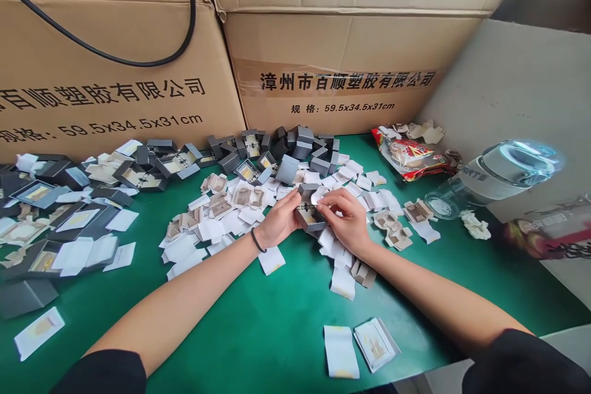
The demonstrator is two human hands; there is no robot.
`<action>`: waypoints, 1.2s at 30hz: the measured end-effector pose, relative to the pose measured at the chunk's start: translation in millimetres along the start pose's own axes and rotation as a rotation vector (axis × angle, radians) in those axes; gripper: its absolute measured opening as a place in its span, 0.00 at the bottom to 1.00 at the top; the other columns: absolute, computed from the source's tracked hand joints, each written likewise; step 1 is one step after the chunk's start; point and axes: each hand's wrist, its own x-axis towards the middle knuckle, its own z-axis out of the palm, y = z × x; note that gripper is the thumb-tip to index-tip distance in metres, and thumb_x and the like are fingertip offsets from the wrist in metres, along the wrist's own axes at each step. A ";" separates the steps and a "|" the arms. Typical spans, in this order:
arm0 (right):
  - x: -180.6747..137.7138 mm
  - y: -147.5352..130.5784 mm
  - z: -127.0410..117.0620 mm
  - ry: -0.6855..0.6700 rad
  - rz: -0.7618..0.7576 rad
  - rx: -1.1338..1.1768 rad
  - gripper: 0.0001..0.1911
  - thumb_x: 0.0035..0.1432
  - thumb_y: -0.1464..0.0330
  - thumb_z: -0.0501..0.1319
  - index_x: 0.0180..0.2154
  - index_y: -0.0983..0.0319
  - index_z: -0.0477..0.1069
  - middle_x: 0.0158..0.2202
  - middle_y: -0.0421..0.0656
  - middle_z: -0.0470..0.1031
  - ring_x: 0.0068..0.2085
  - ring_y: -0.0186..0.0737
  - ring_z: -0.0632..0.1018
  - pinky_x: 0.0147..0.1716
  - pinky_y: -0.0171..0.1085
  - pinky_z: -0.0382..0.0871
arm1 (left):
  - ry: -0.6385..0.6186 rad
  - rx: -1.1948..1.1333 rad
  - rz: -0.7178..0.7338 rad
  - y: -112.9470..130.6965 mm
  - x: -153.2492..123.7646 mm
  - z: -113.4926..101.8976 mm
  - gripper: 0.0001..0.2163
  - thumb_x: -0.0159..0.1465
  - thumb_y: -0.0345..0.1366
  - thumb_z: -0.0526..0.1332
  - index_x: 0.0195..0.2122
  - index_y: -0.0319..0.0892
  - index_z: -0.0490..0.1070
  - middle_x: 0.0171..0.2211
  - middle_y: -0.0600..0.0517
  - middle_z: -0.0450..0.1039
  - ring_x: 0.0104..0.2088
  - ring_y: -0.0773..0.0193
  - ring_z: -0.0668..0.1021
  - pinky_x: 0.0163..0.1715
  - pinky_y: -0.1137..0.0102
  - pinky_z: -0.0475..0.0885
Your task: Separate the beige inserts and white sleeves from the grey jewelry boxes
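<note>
A small dark grey gift box (308, 217) is in my left hand (282, 217), with the fingers closed around its left side. The box stands open, and a pale insert with black cut-outs shows inside it. At its right edge my right hand (344, 217) has thumb and forefinger pinched together on a small white piece of paper (317, 196), partly hidden by the fingers. Under and around both hands lies a heap of white paper slips (212, 228) and folded card inserts (249, 196).
Dark grey boxes (302, 143) pile up at the back, and more lie at left among papers (87, 252). Large cartons (341, 43) line the green table's (221, 332) rear. A clear bottle (492, 175) and a red snack bag (410, 157) are at right. Two papery pieces (341, 351) lie near the front.
</note>
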 end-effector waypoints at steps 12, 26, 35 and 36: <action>-0.9 9.3 -5.7 -0.273 -0.273 -0.158 0.11 0.61 0.66 0.55 0.35 0.59 0.75 0.34 0.45 0.76 0.34 0.36 0.77 0.33 0.35 0.72 | 0.066 0.175 0.096 -5.6 -2.9 -0.5 0.18 0.57 0.40 0.63 0.48 0.44 0.71 0.28 0.52 0.72 0.30 0.66 0.72 0.30 0.73 0.69; 3.4 12.5 -12.9 -0.414 -0.484 -0.396 0.15 0.64 0.70 0.48 0.42 0.58 0.73 0.30 0.44 0.72 0.28 0.32 0.72 0.24 0.32 0.64 | 0.092 0.165 0.091 -5.5 -3.8 -1.7 0.19 0.56 0.40 0.64 0.49 0.44 0.71 0.28 0.53 0.70 0.30 0.67 0.71 0.29 0.75 0.68; 5.6 12.6 -16.3 -0.440 -0.598 -0.423 0.17 0.63 0.73 0.47 0.40 0.59 0.73 0.29 0.43 0.73 0.27 0.33 0.71 0.24 0.33 0.61 | 0.098 0.214 0.066 -7.9 -2.9 -4.8 0.21 0.56 0.43 0.64 0.51 0.46 0.70 0.26 0.55 0.65 0.23 0.71 0.66 0.25 0.75 0.67; 6.1 12.5 -16.5 -0.448 -0.601 -0.413 0.16 0.62 0.73 0.47 0.40 0.59 0.73 0.29 0.43 0.73 0.27 0.33 0.72 0.24 0.33 0.62 | 0.102 0.214 0.064 -7.7 -3.0 -4.6 0.21 0.56 0.43 0.64 0.51 0.46 0.70 0.25 0.56 0.65 0.23 0.71 0.66 0.24 0.74 0.67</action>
